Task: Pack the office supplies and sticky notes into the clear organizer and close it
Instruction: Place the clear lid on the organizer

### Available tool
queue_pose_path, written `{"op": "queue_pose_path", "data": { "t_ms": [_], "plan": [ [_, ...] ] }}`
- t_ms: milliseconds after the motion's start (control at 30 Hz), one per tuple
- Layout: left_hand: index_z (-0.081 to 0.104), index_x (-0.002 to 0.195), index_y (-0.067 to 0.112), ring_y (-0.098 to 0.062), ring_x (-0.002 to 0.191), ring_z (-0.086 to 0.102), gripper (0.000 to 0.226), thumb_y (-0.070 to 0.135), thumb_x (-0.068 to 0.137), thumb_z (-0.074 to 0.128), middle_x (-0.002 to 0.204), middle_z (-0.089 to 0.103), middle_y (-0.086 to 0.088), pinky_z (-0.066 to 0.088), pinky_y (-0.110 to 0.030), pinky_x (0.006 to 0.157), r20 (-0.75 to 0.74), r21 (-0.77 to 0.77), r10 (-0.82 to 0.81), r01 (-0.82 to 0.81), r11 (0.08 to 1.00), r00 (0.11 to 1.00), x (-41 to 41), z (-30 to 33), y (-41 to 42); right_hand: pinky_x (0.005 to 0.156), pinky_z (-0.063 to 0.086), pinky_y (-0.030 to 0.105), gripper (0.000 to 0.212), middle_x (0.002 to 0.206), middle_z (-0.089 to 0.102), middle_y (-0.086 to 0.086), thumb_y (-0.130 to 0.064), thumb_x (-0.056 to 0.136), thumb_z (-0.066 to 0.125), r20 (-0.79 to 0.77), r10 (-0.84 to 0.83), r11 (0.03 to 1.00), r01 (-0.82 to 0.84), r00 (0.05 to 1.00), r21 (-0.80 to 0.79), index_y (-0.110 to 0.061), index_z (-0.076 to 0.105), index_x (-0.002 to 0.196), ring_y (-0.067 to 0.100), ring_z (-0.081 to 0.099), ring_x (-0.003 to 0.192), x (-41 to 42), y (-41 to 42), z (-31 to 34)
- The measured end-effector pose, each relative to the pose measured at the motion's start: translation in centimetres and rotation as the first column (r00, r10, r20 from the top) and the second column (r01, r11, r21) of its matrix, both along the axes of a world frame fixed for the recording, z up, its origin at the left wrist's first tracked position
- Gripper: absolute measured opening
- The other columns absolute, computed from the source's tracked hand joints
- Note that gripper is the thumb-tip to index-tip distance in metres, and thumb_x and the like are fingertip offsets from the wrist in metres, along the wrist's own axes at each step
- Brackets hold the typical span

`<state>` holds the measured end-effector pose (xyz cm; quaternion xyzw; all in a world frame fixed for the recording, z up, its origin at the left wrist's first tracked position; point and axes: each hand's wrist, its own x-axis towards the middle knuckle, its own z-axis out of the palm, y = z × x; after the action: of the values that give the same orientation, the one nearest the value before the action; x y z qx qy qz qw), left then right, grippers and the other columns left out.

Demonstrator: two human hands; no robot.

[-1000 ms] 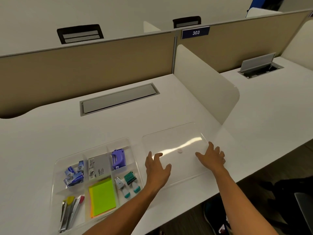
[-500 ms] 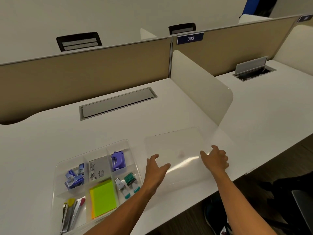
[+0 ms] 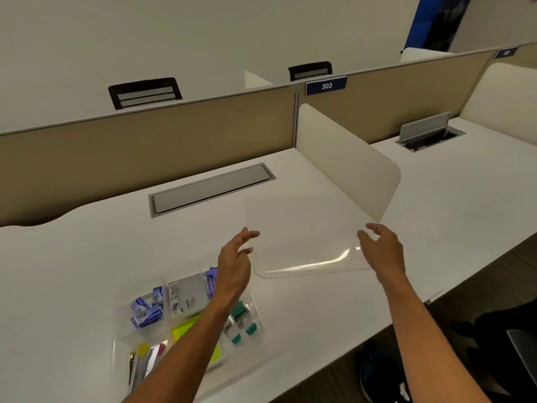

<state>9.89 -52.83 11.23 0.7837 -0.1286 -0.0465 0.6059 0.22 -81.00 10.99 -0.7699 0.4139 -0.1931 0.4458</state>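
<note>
Clear lid (image 3: 305, 237) betw. both hands, tilted above desk (image 3: 87, 257).

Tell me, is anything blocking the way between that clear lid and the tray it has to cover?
Nothing visible blocks it. The clear lid is held by the left hand and right hand, right of the organizer. Only bare desk lies between; the left forearm crosses over the tray.

white desk (image 3: 87, 257) | grey cable flap (image 3: 212, 189) | cream divider (image 3: 348, 161) | sign 303 (image 3: 326, 86)
</note>
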Motion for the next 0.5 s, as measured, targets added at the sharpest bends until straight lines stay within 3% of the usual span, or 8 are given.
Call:
{"op": "queue_pose_path", "data": {
  "t_ms": [67, 133, 233, 367, 433, 500],
  "plan": [
    [0.062, 0.12, 0.025, -0.008, 0.121, 0.051, 0.059, -0.018, 0.086, 0.039, 0.138, 0.05, 0.009, 0.046, -0.009, 0.088, 0.105, 0.036, -0.023, 0.02, 0.999, 0.994, 0.7, 1.1, 1.9, 0.093, 0.045, 0.035, 0.037, 0.131, 0.059, -0.002, -0.037, 0.089, 0.062, 0.052, 0.028, 0.999, -0.029, 0.998, 0.024, -0.026, 0.062, 0.124, 0.022, 0.055, 0.114, 0.2, 1.1, 1.6],
    [0.057, 0.129, 0.018, -0.004, 0.115, 0.053, 0.048, -0.009, 0.09, 0.052, 0.133, 0.054, 0.008, 0.044, -0.01, 0.093, 0.266, 0.106, -0.054, 0.027, 0.994, 0.962, 1.1, 2.2, 4.0, 0.086, 0.043, 0.033, 0.033, 0.123, 0.062, -0.007, -0.038, 0.087, 0.064, 0.091, 0.065, 0.996, -0.07, 0.994, 0.053, -0.03, 0.064, 0.119, 0.016, 0.057, 0.106, 0.7, 2.6, 3.1],
    [0.068, 0.11, 0.014, -0.007, 0.12, 0.053, 0.024, 0.007, 0.087, 0.065, 0.135, 0.054, 0.002, 0.044, -0.017, 0.098, 0.484, 0.15, -0.034, -0.045, 0.988, 0.874, 1.3, 3.2, 7.2, 0.089, 0.045, 0.034, 0.03, 0.117, 0.063, -0.007, -0.04, 0.087, 0.066, 0.151, 0.149, 0.985, -0.16, 0.977, 0.064, -0.032, 0.065, 0.116, 0.014, 0.058, 0.107, 1.6, 5.3, 5.2],
    [0.069, 0.105, 0.013, -0.009, 0.113, 0.058, 0.021, 0.002, 0.089, 0.061, 0.122, 0.061, 0.002, 0.045, -0.011, 0.094, 0.545, 0.036, 0.12, -0.166, 0.986, 0.83, 1.2, 5.0, 11.8, 0.084, 0.05, 0.035, 0.028, 0.112, 0.067, -0.007, -0.037, 0.086, 0.067, 0.294, 0.221, 0.965, -0.253, 0.93, 0.075, -0.03, 0.067, 0.114, 0.011, 0.06, 0.105, 2.3, 9.3, 8.3],
    [0.067, 0.107, 0.011, -0.012, 0.102, 0.064, 0.02, 0.003, 0.092, 0.056, 0.112, 0.067, -0.001, 0.051, -0.018, 0.091, 0.539, -0.031, 0.169, -0.181, 0.983, 0.825, 1.1, 6.0, 13.9, 0.076, 0.053, 0.033, 0.028, 0.109, 0.069, -0.004, -0.038, 0.085, 0.067, 0.437, 0.211, 0.95, -0.289, 0.874, 0.118, -0.026, 0.07, 0.11, 0.017, 0.064, 0.099, 2.5, 11.2, 10.3],
    [0.067, 0.104, 0.01, -0.015, 0.083, 0.067, 0.015, 0.011, 0.095, 0.055, 0.098, 0.069, 0.0, 0.057, -0.024, 0.075, 0.527, -0.078, 0.208, -0.196, 0.977, 0.824, 0.8, 7.1, 15.6, 0.069, 0.053, 0.029, 0.033, 0.107, 0.069, -0.001, -0.045, 0.084, 0.065, 0.6, 0.178, 0.929, -0.334, 0.78, 0.158, -0.024, 0.069, 0.11, 0.019, 0.063, 0.088, 2.7, 13.1, 12.3]
  ]
}}
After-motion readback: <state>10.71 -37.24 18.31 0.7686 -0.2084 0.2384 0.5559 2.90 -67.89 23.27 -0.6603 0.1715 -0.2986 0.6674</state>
